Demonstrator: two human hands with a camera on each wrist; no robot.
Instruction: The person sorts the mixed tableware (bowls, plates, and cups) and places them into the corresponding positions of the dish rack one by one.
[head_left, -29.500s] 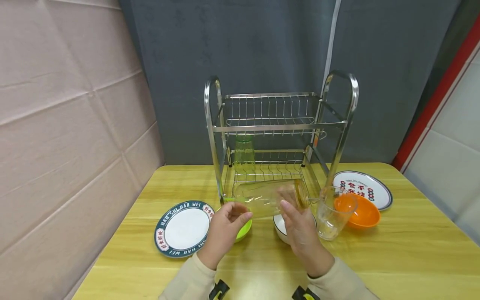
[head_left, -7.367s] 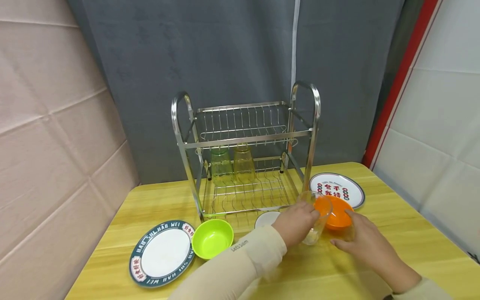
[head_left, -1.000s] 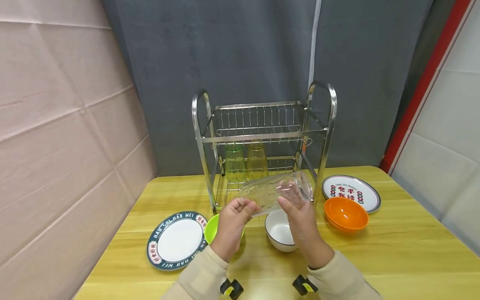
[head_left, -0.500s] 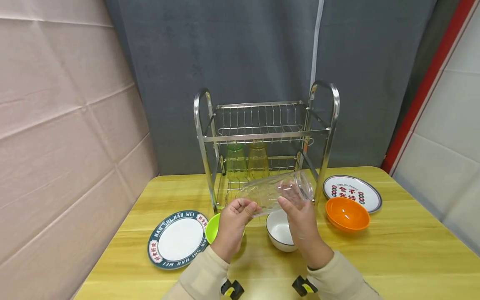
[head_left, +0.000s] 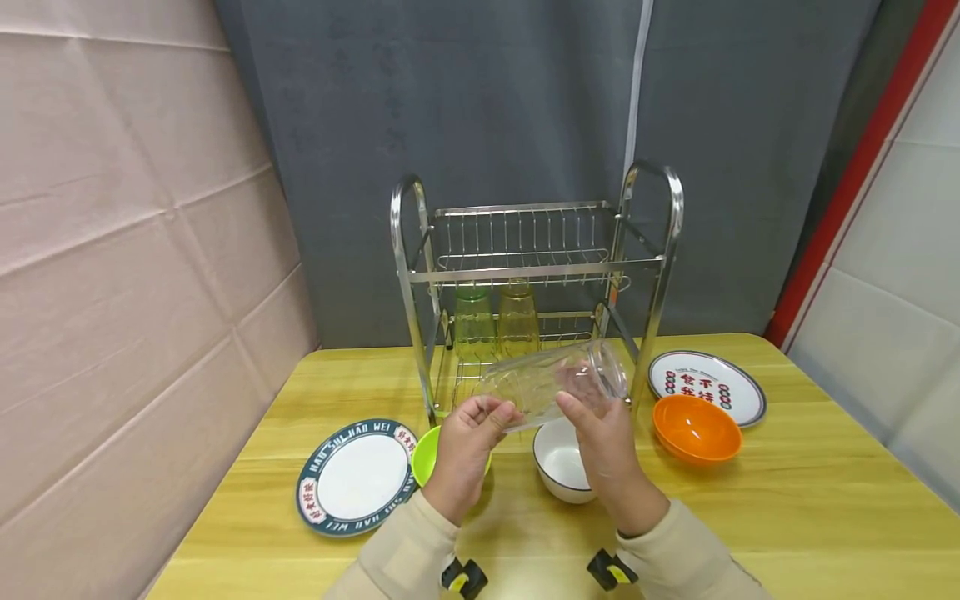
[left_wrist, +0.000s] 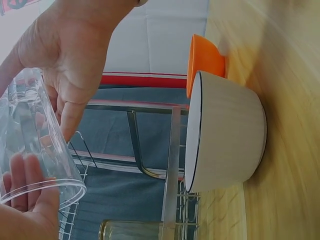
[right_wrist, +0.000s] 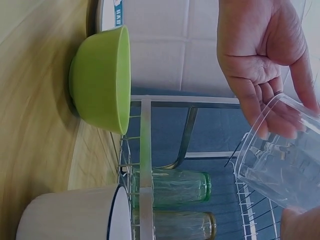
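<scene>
Little has been moved since the frame half a second earlier: the clear glass (head_left: 551,385) is kept on its side above the table (head_left: 787,517), in front of the dish rack (head_left: 536,275). Its open end is gripped by the curled fingers of the left hand (head_left: 465,446), and its base end is held by the fingers of the right hand (head_left: 603,437). Below it, a white bowl (head_left: 562,462) and a green bowl (head_left: 423,454) are seen.
</scene>
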